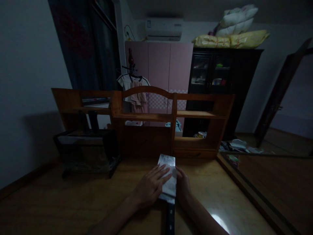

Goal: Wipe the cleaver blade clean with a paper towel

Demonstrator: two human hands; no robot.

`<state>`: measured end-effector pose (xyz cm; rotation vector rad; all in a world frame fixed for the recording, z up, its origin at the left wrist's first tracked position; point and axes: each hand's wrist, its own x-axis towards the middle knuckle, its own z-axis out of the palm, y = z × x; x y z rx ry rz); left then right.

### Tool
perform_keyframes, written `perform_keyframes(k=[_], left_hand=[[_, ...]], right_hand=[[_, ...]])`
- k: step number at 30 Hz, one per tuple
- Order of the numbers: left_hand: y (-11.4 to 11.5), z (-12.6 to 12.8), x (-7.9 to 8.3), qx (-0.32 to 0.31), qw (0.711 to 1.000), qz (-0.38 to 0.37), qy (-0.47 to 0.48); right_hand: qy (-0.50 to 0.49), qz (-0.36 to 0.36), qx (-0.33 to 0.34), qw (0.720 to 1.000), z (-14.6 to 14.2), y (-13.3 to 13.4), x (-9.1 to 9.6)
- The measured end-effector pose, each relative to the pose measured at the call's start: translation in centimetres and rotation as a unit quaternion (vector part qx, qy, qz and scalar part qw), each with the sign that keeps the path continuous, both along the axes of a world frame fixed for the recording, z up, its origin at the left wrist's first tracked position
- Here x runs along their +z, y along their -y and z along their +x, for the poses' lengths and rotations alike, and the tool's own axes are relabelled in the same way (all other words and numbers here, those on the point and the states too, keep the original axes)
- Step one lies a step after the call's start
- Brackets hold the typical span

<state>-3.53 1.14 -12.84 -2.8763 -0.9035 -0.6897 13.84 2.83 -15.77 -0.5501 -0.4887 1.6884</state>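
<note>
White folded sheet (168, 179) is laid on the wooden bench (73, 202), in the middle of its near part, just in front of a wooden shelf unit (171, 130). The sheet is pressed down by the left hand (149, 187), whose fingers (162, 172) are spread wide and flat over its left half. The right hand (183, 188) is set against its right edge; whether that edge is pinched cannot be told in the dim light. A dark strip (170, 217) is seen at the sheet's near end. A black basket (83, 150) is placed at the far left.
</note>
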Motion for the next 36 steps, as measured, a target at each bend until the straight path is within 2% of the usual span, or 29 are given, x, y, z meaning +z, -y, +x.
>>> perform_keyframes(k=[7,9,11,15,20,24,30,33,36], left_hand=[[-1.2,-1.1,-0.9,0.053,0.996,-0.020,0.073],[-1.4,-1.3,-1.2,0.059,0.994,-0.028,0.089],[-1.4,-1.3,-1.3,0.062,0.993,-0.032,0.090],[-1.5,-1.4,-1.2,0.054,0.996,-0.029,0.070],[-1.3,-1.4,-0.9,0.026,1.000,0.012,0.014],[-0.6,-1.1,-0.4,-0.011,0.999,0.030,-0.027],[0.1,-0.6,0.2,-0.052,0.998,0.022,-0.041],[-0.3,-0.7,-0.3,-0.036,0.999,0.024,-0.023],[-1.1,-1.1,-0.8,0.018,1.000,0.020,-0.001]], right_hand=[[0.006,-0.004,-0.053,0.999,-0.4,-0.1,0.1],[0.008,-0.007,-0.045,0.999,-0.4,-0.1,0.0],[0.009,-0.015,-0.031,0.999,-0.3,-0.1,-0.1],[0.016,-0.009,-0.066,0.998,-0.3,0.0,-0.1],[-0.011,-0.027,0.002,1.000,-0.3,0.1,0.2],[-0.018,-0.027,-0.014,0.999,-0.2,0.0,0.2],[-0.038,-0.046,0.029,0.998,-0.1,-0.1,0.0],[-0.029,-0.045,0.050,0.997,-0.1,0.0,0.1],[-0.024,-0.044,0.080,0.996,-0.1,0.0,0.2]])
